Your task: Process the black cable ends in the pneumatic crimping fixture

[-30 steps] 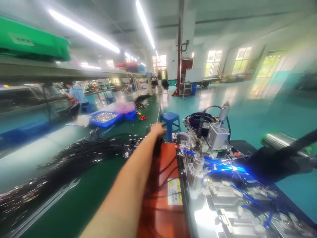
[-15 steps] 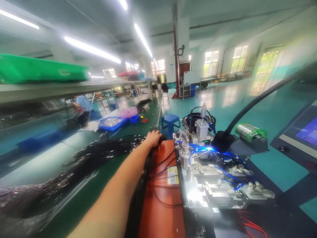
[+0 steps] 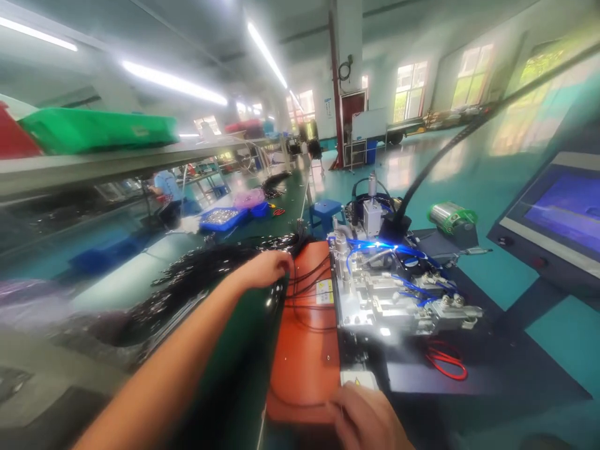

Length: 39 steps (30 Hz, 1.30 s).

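Observation:
My left hand (image 3: 268, 269) is at the left edge of an orange-red board (image 3: 304, 350), its fingers curled in a pinch on a thin black cable. Several black cables (image 3: 307, 284) loop across the board beside those fingertips, towards the machine. At the board's near end my right hand (image 3: 363, 412) has its fingers together on another thin dark cable (image 3: 300, 404), whose tip is hidden by the fingers. To the left, a large bundle of black cables (image 3: 206, 265) with shiny ends lies along the bench.
A metal fixture machine (image 3: 389, 294) with blue air tubes stands right of the board. Beyond it are a screen (image 3: 562, 206) and a green-ended metal cylinder (image 3: 452, 217). A red cord (image 3: 447, 362) lies on the dark plate. A green bin (image 3: 100, 130) sits on the upper-left shelf.
My left hand has drawn back from the board's far end to its left edge. My right hand has come into view at the near end. The view has shifted slightly.

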Tool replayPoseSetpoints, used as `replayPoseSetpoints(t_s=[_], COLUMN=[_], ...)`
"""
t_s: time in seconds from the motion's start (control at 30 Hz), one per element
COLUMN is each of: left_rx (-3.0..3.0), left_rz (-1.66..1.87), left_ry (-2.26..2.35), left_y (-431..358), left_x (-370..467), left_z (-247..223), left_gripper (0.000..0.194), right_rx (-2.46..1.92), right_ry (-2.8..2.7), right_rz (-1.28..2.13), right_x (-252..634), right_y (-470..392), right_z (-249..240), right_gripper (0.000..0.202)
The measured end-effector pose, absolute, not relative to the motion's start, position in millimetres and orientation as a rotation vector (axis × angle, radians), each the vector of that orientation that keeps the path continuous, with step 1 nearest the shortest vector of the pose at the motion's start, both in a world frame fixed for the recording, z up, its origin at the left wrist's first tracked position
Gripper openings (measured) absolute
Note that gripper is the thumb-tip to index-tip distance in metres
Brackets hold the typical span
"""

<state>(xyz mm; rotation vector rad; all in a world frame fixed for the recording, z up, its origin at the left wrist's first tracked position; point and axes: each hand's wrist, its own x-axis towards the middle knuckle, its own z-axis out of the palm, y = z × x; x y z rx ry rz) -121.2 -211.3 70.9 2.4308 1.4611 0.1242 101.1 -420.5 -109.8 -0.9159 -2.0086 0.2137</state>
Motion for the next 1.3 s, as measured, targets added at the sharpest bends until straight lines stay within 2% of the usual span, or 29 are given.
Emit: replayPoseSetpoints(t_s=[0.17, 0.23, 0.43, 0.6, 0.9, 1.13, 1.3], left_rx=[2.183, 2.119, 2.17, 2.183, 2.49, 2.515, 2.494], left_rz=[-0.107, -0.09, 0.373, 0.488, 0.779, 0.739, 0.711], left_ry=[0.946, 0.926, 0.967, 1.045, 0.885, 0.88, 0.936], left_y=[-329.4, -357.9, -383.5, -388.3, -394.1, -391.6, -392.3], left_x=[-97.4, -82.7, -40.3, -25.7, -34.1, -33.8, -32.1], left_z=[52.8, 40.5, -1.3, -39.2, -77.9, -79.0, -76.9], left_gripper=[0.029, 0.031, 0.021, 0.021, 0.017, 0.019, 0.019], right_rx=[-1.011, -1.074, -1.212, -1.076, -1.133, -1.286, -1.431], right_ry=[-1.869, -1.695, -1.286, -1.04, -1.035, -1.058, -1.19], right_rz=[0.566, 0.67, 1.034, 1.277, 1.27, 1.253, 0.954], right_x=[105.8, 113.0, 138.2, 143.3, 141.7, 161.3, 168.1], right_y=[-422.3, -422.3, -423.4, -432.5, -434.9, -443.5, -452.4], right_z=[-84.9, -74.2, -66.8, -81.5, -90.6, -82.5, -80.1], right_gripper=[0.021, 0.021, 0.03, 0.032, 0.022, 0.025, 0.023])
